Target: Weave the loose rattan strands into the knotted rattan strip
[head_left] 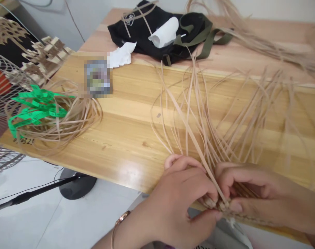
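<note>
A woven piece of tan strips [251, 218] lies along the table's near edge at the lower right, with many long loose strips [196, 128] fanning up from it over the table. My left hand [183, 197], with a bracelet at the wrist, pinches the left end of the weave between thumb and fingers. Close beside it on the right, my right hand [261, 193] grips the weave with its thumb on the near side and fingers curled behind. One wider strip rises between the two hands and leans to the upper left.
Coiled strips [82, 121] with green ribbons [40, 107] lie on the table's left end. Behind are a black bag [147, 38], white paper [165, 33], a blurred square item [97, 77] and more strips [266, 45]. A fan cage [4, 114] stands at the left edge.
</note>
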Motion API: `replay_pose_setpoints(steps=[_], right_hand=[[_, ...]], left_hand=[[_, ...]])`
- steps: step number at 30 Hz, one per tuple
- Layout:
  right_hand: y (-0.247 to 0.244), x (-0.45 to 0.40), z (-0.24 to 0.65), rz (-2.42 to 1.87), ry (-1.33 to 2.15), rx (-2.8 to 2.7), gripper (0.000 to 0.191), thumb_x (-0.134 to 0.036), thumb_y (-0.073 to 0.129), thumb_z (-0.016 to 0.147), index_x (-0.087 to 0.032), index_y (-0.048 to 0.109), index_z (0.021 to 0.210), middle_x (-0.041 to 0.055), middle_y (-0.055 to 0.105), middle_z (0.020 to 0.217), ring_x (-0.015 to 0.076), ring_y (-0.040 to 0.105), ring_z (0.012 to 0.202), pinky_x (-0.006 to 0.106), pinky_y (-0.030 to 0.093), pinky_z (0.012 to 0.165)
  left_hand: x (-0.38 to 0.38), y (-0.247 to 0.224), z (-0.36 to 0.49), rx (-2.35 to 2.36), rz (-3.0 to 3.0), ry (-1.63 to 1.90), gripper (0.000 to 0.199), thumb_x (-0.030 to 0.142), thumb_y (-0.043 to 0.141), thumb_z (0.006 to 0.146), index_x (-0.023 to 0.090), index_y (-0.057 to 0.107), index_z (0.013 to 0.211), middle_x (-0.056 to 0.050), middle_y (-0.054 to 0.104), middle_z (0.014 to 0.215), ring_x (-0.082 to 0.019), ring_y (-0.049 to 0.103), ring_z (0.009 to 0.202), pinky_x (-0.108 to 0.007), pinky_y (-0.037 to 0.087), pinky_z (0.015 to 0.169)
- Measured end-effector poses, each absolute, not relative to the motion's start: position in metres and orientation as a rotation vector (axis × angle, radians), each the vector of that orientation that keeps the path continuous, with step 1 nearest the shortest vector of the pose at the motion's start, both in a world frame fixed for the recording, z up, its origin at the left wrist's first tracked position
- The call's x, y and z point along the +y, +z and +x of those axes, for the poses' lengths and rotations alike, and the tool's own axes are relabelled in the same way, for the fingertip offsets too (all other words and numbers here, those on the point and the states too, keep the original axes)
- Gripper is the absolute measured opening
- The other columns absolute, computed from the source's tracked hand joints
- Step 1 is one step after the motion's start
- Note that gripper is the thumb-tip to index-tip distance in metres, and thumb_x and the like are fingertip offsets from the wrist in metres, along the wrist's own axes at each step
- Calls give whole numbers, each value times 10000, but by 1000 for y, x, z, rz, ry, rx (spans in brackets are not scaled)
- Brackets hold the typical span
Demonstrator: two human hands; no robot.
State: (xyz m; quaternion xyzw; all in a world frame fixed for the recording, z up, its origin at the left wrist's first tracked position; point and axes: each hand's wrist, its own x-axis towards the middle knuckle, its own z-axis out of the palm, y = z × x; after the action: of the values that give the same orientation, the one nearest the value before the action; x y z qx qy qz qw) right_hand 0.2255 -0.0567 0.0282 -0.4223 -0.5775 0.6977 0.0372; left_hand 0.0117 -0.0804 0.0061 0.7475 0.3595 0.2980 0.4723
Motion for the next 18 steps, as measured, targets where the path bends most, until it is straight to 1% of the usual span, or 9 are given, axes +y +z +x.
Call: replay_pose_setpoints(steps=[5, 9, 13, 18], right_hand=[[27, -56, 225, -1307, 2014, -1865, 177, -396, 645, 851, -240, 670, 772, 14, 603, 762, 174, 577, 693, 291, 453, 620], [25, -55, 226, -1282, 1972, -1891, 141, -350, 613, 883, -269, 705, 814, 8, 612, 790, 158, 591, 704, 279, 444, 627], [26, -48, 226, -1259, 2044, -1942, 150, -350, 603, 890, -258, 698, 819, 7, 625, 809, 162, 602, 748, 278, 453, 666], [28, -40, 223, -1279, 2139, -2035, 158, -331, 584, 895, -226, 654, 800, 12, 631, 824, 178, 602, 782, 294, 455, 707]], left_hand=[[-81, 5, 13, 900, 1826, 745, 211, 109, 660, 693, 218, 521, 809, 40, 637, 762, -178, 558, 931, -354, 349, 904], [-82, 3, 15, 952, 1771, 774, 245, 75, 657, 658, 217, 531, 812, 45, 631, 747, -174, 566, 925, -357, 335, 912], [-83, 0, 16, 960, 1695, 763, 240, 59, 662, 635, 215, 536, 767, 44, 608, 711, -179, 575, 932, -366, 337, 927], [-82, -4, 15, 933, 1634, 753, 217, 64, 679, 664, 214, 551, 755, 26, 643, 748, -187, 580, 943, -375, 350, 923]])
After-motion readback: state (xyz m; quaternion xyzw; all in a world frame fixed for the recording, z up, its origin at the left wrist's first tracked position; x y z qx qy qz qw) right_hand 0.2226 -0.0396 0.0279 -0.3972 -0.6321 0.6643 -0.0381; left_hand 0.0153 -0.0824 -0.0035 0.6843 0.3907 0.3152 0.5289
